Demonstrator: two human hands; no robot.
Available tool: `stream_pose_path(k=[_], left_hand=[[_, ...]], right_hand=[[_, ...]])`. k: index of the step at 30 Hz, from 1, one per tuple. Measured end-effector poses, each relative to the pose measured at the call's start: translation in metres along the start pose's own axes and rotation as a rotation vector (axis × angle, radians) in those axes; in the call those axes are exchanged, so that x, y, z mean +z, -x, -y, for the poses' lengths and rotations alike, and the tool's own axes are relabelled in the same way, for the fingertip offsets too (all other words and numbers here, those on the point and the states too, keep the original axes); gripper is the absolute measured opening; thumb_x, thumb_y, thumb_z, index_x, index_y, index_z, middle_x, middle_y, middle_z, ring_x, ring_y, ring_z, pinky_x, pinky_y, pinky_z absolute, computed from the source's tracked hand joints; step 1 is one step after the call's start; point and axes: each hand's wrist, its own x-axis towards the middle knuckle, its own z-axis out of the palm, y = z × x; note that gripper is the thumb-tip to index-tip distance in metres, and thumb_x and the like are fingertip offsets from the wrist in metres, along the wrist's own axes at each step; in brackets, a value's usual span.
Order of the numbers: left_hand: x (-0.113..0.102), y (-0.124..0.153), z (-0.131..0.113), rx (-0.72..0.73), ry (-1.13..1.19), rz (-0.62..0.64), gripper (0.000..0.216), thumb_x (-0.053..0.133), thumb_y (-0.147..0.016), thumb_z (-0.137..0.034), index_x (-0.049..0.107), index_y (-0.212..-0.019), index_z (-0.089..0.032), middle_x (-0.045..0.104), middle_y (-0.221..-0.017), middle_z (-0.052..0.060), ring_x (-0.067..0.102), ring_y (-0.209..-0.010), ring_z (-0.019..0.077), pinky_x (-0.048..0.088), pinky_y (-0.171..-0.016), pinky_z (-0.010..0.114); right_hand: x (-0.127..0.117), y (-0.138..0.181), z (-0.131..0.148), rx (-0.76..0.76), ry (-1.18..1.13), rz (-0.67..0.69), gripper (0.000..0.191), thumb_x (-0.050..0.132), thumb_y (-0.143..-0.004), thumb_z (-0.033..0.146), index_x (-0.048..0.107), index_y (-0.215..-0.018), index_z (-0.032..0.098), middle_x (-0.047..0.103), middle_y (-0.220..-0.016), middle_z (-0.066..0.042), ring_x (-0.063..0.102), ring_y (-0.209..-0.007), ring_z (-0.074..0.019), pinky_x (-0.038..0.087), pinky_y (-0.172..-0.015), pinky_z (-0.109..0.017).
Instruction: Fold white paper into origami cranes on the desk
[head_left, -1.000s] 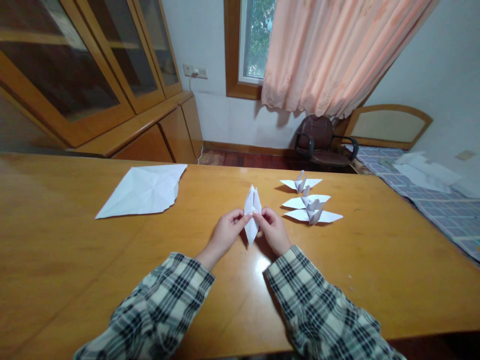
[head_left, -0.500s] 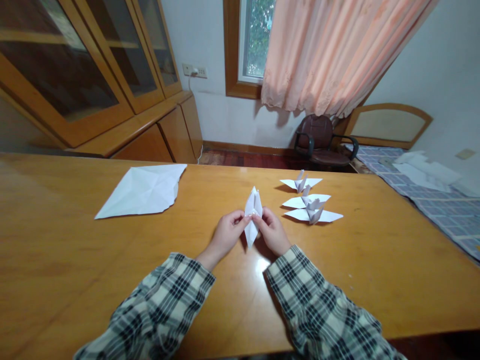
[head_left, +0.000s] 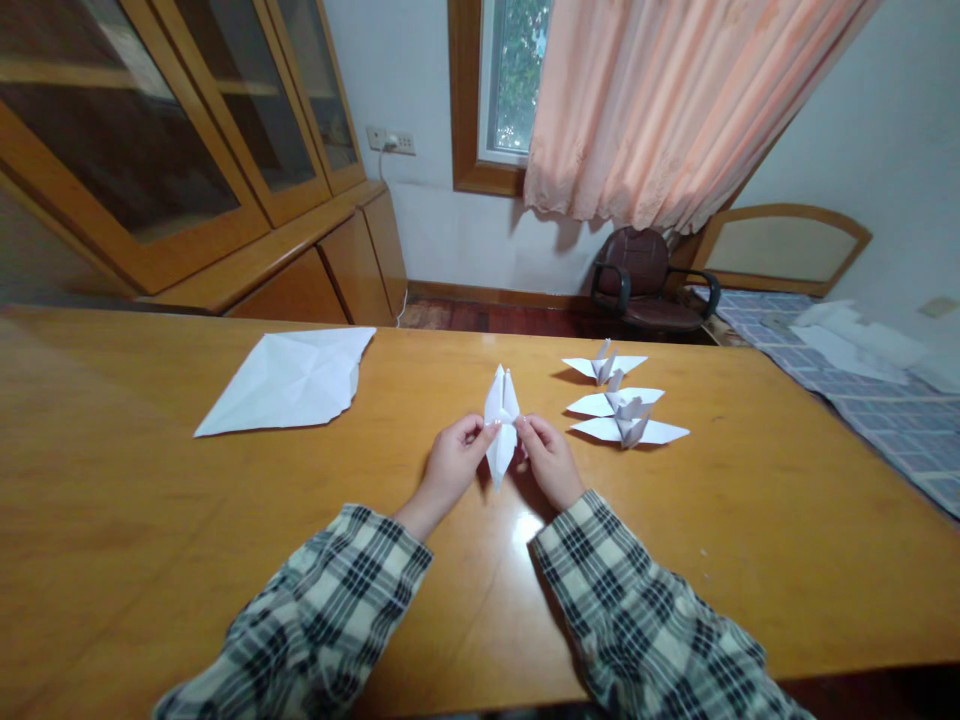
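Note:
A white folded paper (head_left: 501, 405), long and diamond-shaped with two points at its far end, is held just above the table in front of me. My left hand (head_left: 454, 455) pinches its left edge, thumb on top. On the opposite edge, my right hand (head_left: 551, 460) grips it between thumb and fingers. The fingers under the paper are partly hidden. To the right of my hands stand three finished paper cranes, the nearest crane (head_left: 634, 430) overlapping the middle crane (head_left: 585, 404) in view, with the far crane (head_left: 602, 366) behind them.
A creased white paper sheet (head_left: 289, 385) lies flat at the left on the wooden table (head_left: 225, 540). Beyond the table are a glass-door cabinet (head_left: 262, 215), an office chair (head_left: 645, 280) and a bed (head_left: 832, 370) with loose papers.
The folded paper has shifted slightly left and its face shows more fully. My right thumb has moved off its middle to the right edge. The cranes stay where they were.

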Motion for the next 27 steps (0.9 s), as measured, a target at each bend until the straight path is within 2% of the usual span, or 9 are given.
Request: stream_pose_path(k=[7, 13, 18, 23, 27], left_hand=[[0.000, -0.001, -0.003, -0.009, 0.037, -0.001, 0.041, 0.062, -0.080, -0.055, 0.054, -0.067, -0.018, 0.055, -0.062, -0.003, 0.051, -0.060, 0.0126, 0.041, -0.057, 0.023], [0.003, -0.001, 0.004, -0.051, 0.138, 0.102, 0.038, 0.072, -0.075, -0.052, 0.060, -0.083, -0.016, 0.065, -0.078, 0.002, 0.061, -0.074, 0.0172, 0.048, -0.066, 0.026], [0.002, -0.001, 0.012, -0.043, 0.050, 0.085, 0.036, 0.070, -0.077, -0.051, 0.062, -0.074, -0.015, 0.066, -0.072, 0.003, 0.060, -0.068, 0.0164, 0.046, -0.064, 0.026], [0.002, 0.000, 0.008, -0.039, 0.072, 0.058, 0.037, 0.071, -0.076, -0.051, 0.061, -0.073, -0.015, 0.063, -0.066, 0.001, 0.057, -0.060, 0.0141, 0.044, -0.056, 0.024], [0.001, 0.000, 0.006, -0.027, 0.103, 0.044, 0.038, 0.070, -0.077, -0.052, 0.061, -0.074, -0.015, 0.062, -0.066, 0.001, 0.056, -0.060, 0.0138, 0.043, -0.055, 0.023]], right_hand=[[-0.001, 0.001, -0.003, 0.016, 0.016, 0.033, 0.046, 0.060, -0.083, 0.065, 0.054, -0.068, 0.021, 0.048, -0.059, 0.004, 0.045, -0.052, -0.0110, 0.038, -0.050, -0.025], [-0.001, 0.002, -0.001, -0.065, 0.085, -0.050, 0.045, 0.058, -0.086, 0.061, 0.054, -0.067, 0.021, 0.051, -0.059, 0.003, 0.047, -0.057, -0.0121, 0.040, -0.056, -0.026], [-0.001, 0.001, 0.000, -0.080, 0.124, -0.091, 0.045, 0.058, -0.085, 0.062, 0.055, -0.066, 0.021, 0.050, -0.060, 0.003, 0.046, -0.058, -0.0127, 0.039, -0.057, -0.026], [0.000, 0.001, 0.000, -0.046, 0.060, -0.053, 0.045, 0.059, -0.082, 0.065, 0.056, -0.069, 0.021, 0.051, -0.060, 0.003, 0.047, -0.057, -0.0125, 0.040, -0.056, -0.026], [0.001, 0.002, 0.000, -0.009, 0.031, 0.008, 0.045, 0.061, -0.080, 0.066, 0.059, -0.074, 0.021, 0.054, -0.062, 0.003, 0.049, -0.057, -0.0126, 0.040, -0.055, -0.026]])
